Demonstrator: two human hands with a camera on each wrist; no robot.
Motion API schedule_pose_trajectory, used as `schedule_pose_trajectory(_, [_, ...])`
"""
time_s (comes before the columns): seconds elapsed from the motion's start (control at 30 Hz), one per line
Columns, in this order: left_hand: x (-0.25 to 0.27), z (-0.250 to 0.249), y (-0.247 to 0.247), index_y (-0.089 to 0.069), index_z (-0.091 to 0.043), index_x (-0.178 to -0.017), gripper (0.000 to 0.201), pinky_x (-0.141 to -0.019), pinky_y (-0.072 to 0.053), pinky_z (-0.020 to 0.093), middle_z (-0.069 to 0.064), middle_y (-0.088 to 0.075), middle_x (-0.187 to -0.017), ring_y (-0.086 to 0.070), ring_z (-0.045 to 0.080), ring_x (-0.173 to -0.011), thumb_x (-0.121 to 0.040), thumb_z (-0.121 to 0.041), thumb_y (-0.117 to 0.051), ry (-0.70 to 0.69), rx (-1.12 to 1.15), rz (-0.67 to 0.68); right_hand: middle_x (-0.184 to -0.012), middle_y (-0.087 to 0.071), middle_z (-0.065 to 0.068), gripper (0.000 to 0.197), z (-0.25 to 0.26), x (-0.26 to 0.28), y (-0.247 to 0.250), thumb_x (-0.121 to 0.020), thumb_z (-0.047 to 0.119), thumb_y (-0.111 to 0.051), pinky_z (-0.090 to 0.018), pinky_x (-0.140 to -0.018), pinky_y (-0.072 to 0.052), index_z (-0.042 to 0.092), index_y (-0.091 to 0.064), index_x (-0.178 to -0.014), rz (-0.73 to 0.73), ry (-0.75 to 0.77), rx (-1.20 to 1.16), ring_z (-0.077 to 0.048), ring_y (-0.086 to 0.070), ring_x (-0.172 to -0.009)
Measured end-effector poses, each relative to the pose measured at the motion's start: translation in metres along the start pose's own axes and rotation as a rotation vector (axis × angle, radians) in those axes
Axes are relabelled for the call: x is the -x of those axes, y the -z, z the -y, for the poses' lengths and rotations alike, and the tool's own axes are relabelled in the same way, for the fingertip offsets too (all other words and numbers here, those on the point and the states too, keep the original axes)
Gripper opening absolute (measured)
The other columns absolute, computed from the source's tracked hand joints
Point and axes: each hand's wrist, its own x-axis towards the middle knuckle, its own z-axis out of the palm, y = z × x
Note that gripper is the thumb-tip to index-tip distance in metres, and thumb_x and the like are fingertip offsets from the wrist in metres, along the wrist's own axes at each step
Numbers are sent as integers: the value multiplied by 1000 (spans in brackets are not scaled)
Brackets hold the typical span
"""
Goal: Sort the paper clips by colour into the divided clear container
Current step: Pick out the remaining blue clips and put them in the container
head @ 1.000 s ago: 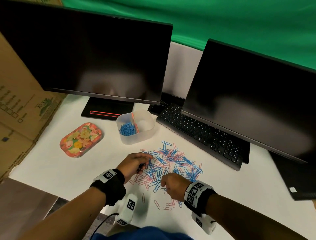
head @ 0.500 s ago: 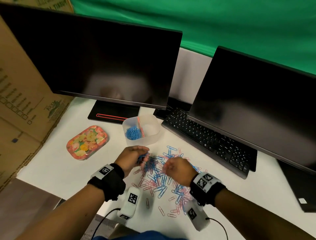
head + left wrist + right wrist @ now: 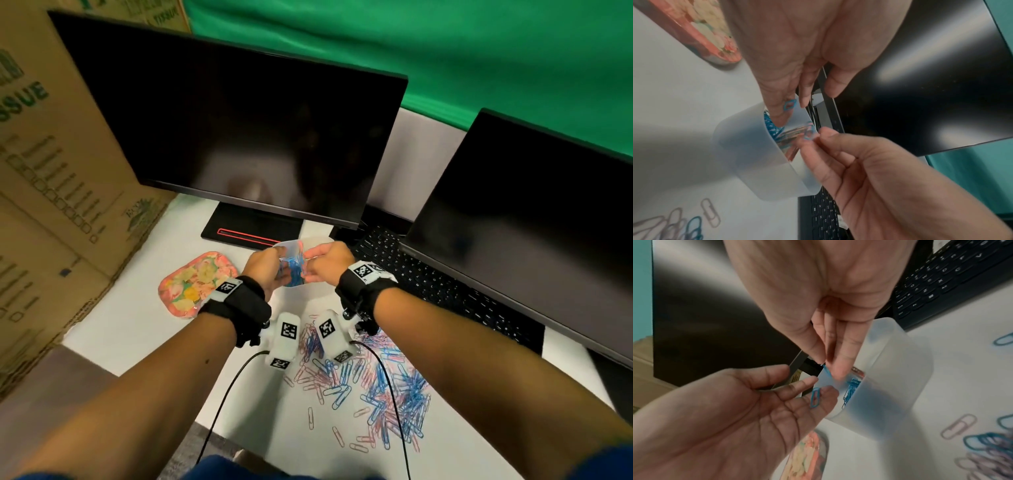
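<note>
Nearest on the white desk point(image 3: 130, 329), a heap of clips point(image 3: 383, 394) is spread out — blue and pink mixed, long axes pointing every way; part of it is hidden under the two wrist cameras and the right forearm.

Beyond the heap, both hands are held over the container point(image 3: 764, 162), which stands on the desk in front of the left monitor's foot. In the head view the container is mostly covered by the hands.

The left hand point(image 3: 265, 270) is seen palm-up and released, fingers loosely spread; one blue clip point(image 3: 815, 397) lies on its fingertips, its long axis running along the finger toward the container. The right hand point(image 3: 325, 262) is pinching another blue clip point(image 3: 827, 370) between thumb and forefinger just above the rim; only a short edge of it shows, so its direction cannot be told.

Inside the container a bunch of blue clips point(image 3: 772, 128) is held in the left compartment, against a pinkish divider. What is in the other compartment is blurred — its contents cannot be made out.

A floral tray point(image 3: 197, 282) lies left of the container. Farther back, a keyboard point(image 3: 445, 291) and two dark monitors point(image 3: 257, 130) are seen.
</note>
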Motion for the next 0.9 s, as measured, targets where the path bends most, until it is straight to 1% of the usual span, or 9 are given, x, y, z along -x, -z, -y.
schedule_pose_trajectory(0.1, [1, -1, -1, -53, -6, -117, 23, -76, -50, 35, 12, -57, -92, -60, 24, -83, -97, -15, -47, -1, -44, -13, -89, -73, -14, 23, -3, -3, 0, -67, 0, -67, -43, -79, -60, 23, -66, -71, -36, 65, 134, -31, -72, -82])
schedule_pose_trajectory(0.2, [2, 0, 1, -57, -8, -111, 18, -83, -50, 38, 14, -57, -97, -56, 26, -93, -96, -15, -47, -46, -135, -8, -82, -72, -8, 22, -12, 9, 9, -75, 1, -62, -38, -77, -60, 20, -72, -80, -62, 159, 245, -26, -70, -77])
schedule_pose_trajectory(0.27, [2, 6, 3, -62, -11, -101, 16, -73, -51, 33, 10, -60, -98, -57, 25, -89, -93, -7, -50, -173, -249, 8, -85, -73, -6, 22, -25, 23, 20, -80, 3, -57, -34, -78, -58, 15, -73, -90, -53, 213, 351, -21, -66, -75])
schedule_pose_trajectory(0.33, [7, 19, 9, -66, -17, -83, 18, -63, -50, 24, -4, -67, -82, -61, 15, -77, -87, -4, -54, -345, -428, 70, -90, -74, -2, 23, -47, 39, 32, -83, 7, -56, -28, -79, -56, 19, -73, -93, -5, 222, 457, -16, -66, -76])
schedule_pose_trajectory(0.47, [24, 57, 19, -69, -19, -76, 10, -75, -51, 25, -7, -70, -76, -65, 13, -73, -82, -13, -63, -528, -928, 306, -95, -73, 2, 21, -102, 78, 48, -89, 17, -54, -24, -78, -51, 23, -71, -99, 202, 276, 780, -12, -65, -82])
schedule_pose_trajectory(0.57, [28, 85, 23, -66, -26, -72, 15, -69, -48, 21, -10, -68, -72, -61, 6, -65, -79, -13, -62, -503, -1179, 343, -110, -68, 0, 27, -139, 105, 46, -92, 23, -49, -31, -89, -48, 24, -68, -110, 329, 330, 982, -20, -61, -102])
schedule_pose_trajectory(0.67, [24, 104, 29, -62, -30, -67, 17, -70, -48, 22, -9, -69, -75, -62, 12, -72, -77, -17, -60, -439, -1313, 264, -117, -61, -5, 31, -168, 119, 41, -93, 25, -48, -36, -92, -44, 22, -64, -119, 394, 408, 1007, -25, -55, -112])
schedule_pose_trajectory(0.8, [20, 116, 28, -64, -29, -72, 7, -69, -47, 23, -7, -71, -83, -63, 17, -80, -77, -26, -60, -379, -1404, 184, -110, -61, -9, 32, -189, 124, 37, -92, 21, -48, -38, -91, -46, 16, -67, -118, 370, 535, 1072, -29, -56, -106])
schedule_pose_trajectory(0.9, [20, 122, 25, -63, -27, -73, 9, -69, -48, 25, -5, -70, -84, -63, 19, -82, -75, -36, -66, -326, -1451, 174, -89, -65, -7, 27, -197, 125, 36, -85, 18, -53, -36, -77, -51, 17, -75, -100, 307, 636, 1084, -29, -62, -85])
